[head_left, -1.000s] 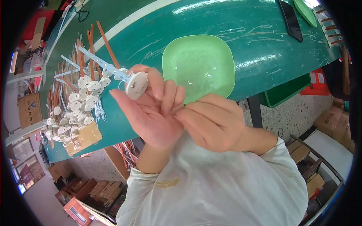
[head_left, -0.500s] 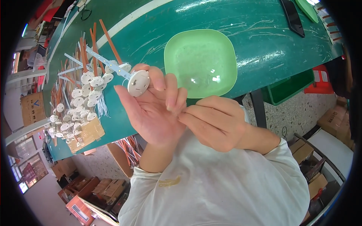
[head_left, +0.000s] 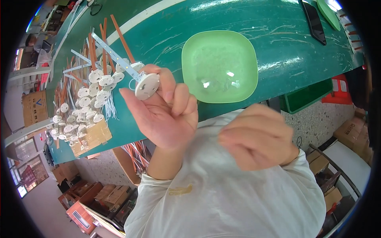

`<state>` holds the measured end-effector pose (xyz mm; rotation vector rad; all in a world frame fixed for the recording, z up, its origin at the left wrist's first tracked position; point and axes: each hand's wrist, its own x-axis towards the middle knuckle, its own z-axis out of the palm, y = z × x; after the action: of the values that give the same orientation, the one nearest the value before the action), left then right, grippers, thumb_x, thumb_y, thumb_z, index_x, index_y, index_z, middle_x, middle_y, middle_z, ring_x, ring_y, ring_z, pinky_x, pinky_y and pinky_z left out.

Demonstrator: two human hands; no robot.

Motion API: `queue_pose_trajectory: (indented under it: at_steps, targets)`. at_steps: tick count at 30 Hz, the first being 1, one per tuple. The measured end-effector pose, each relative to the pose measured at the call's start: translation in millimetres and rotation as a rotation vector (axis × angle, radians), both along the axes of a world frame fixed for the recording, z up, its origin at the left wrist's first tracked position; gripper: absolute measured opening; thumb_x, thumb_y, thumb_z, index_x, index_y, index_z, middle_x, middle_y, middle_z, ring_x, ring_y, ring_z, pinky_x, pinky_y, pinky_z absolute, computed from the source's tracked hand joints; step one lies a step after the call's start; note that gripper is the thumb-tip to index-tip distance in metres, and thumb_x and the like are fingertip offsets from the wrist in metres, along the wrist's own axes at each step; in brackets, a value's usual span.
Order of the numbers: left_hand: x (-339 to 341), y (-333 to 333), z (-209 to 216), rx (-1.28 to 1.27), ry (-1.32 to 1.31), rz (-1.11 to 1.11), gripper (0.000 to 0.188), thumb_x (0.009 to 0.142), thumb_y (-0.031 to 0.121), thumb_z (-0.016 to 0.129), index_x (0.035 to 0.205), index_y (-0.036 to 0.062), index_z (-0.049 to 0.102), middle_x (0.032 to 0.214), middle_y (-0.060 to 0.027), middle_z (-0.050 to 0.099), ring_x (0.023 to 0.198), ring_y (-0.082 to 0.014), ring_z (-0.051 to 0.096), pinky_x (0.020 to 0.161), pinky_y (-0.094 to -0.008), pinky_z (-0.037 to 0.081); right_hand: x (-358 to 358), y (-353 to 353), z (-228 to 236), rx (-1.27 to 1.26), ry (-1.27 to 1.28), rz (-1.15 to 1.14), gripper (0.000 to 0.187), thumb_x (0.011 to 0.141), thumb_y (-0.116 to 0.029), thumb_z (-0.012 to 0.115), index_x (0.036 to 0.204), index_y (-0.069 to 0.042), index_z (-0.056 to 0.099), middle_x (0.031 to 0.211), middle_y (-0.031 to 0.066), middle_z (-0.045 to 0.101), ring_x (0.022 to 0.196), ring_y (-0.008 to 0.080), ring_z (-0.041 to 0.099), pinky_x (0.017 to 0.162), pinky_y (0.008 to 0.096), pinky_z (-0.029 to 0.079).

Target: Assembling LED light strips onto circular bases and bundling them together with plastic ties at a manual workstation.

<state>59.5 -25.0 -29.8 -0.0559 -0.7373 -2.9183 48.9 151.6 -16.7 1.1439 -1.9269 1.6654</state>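
- Green table: we've got the same scratched top as half a second ago, just sitting a bit differently in view since the camera has shifted.
- Pile of LED strip pieces: white round bases, blue-white and orange-brown strips, all bunched on the left side. No real change that we can spot.
- Light green bowl: still on the table beyond the hands; it's slid rightward in our view, but so has everything near it.
- Right hand: here's the big change. It was pinching at the left fingertips, now it's well apart and motion-blurred over the shirt. Fingers curled in; we can't tell if anything's in them.
- Left hand: still palm up, fingers bent, hanging onto one piece.
- Held LED strip: still angled up-left from its base.
- White round base: in the left hand, by the index finger, tilted, same as before.
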Motion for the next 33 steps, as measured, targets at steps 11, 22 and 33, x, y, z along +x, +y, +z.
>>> queue_pose_trajectory:
  at_steps: [11,22,33]
  targets:
    - [6.5,27.8,2.8,-0.539,-0.075,0.190,0.058,0.100,0.057,0.021,0.123,0.0059,0.038,0.098,-0.0054,0.048,0.076,-0.0090,0.042,0.068,-0.0228,0.035,-23.3,-45.7,-2.1,-0.038,0.101,-0.253,0.018,0.064,0.008,0.069,0.080,0.001,0.068,0.071,0.0094,0.066,0.051,0.0189,0.059,0.046,0.0260,0.046]
    - [1.4,24.1,-10.9,-0.843,0.051,0.243,0.055,0.099,0.051,0.032,0.123,0.0019,0.039,0.103,-0.0142,0.049,0.085,-0.0140,0.045,0.073,-0.0274,0.037,-17.0,-58.9,-4.7,-0.028,0.102,-0.354,0.014,0.067,0.002,0.070,0.080,-0.001,0.066,0.071,0.0067,0.064,0.049,0.0174,0.056,0.043,0.0255,0.043]
    - [9.4,9.3,1.8,-0.572,-0.009,-0.039,0.056,0.099,0.051,0.029,0.120,0.0016,0.045,0.108,-0.0105,0.050,0.054,-0.0026,0.032,0.048,-0.0193,0.025,-34.5,-40.8,-4.8,0.022,0.064,-0.084,0.013,0.069,0.002,0.074,0.080,-0.002,0.070,0.069,0.0073,0.066,0.056,0.0184,0.064,0.047,0.0266,0.048]
